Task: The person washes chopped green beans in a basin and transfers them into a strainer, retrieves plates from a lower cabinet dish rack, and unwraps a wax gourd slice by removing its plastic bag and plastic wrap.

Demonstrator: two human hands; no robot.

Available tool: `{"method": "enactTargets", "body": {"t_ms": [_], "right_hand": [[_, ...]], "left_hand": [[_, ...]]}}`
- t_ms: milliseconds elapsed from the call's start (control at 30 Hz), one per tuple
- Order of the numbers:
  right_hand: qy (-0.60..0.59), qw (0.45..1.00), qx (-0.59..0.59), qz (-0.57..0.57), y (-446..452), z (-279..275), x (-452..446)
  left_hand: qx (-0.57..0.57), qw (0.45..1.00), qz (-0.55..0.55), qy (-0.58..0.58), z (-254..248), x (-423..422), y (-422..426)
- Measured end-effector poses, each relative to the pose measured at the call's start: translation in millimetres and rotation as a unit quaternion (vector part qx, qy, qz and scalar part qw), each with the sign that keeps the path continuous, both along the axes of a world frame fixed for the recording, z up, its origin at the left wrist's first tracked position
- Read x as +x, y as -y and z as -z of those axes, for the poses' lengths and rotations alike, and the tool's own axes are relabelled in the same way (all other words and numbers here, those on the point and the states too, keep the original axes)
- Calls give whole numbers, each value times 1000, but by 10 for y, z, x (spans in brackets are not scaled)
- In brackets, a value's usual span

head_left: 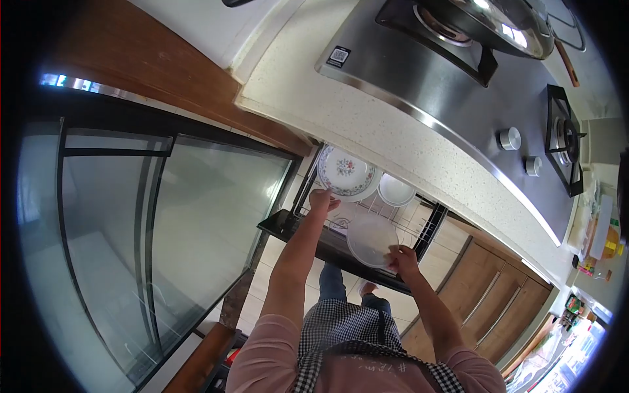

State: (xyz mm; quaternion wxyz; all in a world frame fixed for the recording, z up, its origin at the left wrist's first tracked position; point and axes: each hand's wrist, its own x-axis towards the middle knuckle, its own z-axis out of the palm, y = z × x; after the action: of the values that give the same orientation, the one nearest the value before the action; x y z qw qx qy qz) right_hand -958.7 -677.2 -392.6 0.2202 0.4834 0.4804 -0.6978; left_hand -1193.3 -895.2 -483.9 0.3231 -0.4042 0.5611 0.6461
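My right hand (401,259) grips the right edge of a round, whitish translucent plate or lid (372,240), held over the front of an open pull-out rack (419,226). At the lower left rim of a floral-patterned white plate (345,169) is my left hand (324,200), its fingers bent against the edge. That plate lies at the rack's back left, on top of other white dishes. Beside it on the right sits a white bowl (396,190). Wire dividers show between the dishes and the rack's dark front.
Above the rack runs a pale speckled countertop (367,118) with a steel gas stove (419,72) and a pan (504,26). A glass-panelled door (216,190) stands to the left. Wooden cabinets (481,295) are on the right. Bottles and packets lie at the far right.
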Motion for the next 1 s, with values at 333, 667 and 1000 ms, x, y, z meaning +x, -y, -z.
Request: {"method": "enactTargets", "body": {"t_ms": [333,667,1000], "right_hand": [[20,991,44,128,-171,696,220],[-140,847,498,-125,-59,515,137],[-157,963,195,-95,128,734,-613]], "left_hand": [[-45,998,26,-22,298,-65,-106],[-55,996,51,-40,181,-46,-3],[1,995,-83,-54,69,44,6]]}}
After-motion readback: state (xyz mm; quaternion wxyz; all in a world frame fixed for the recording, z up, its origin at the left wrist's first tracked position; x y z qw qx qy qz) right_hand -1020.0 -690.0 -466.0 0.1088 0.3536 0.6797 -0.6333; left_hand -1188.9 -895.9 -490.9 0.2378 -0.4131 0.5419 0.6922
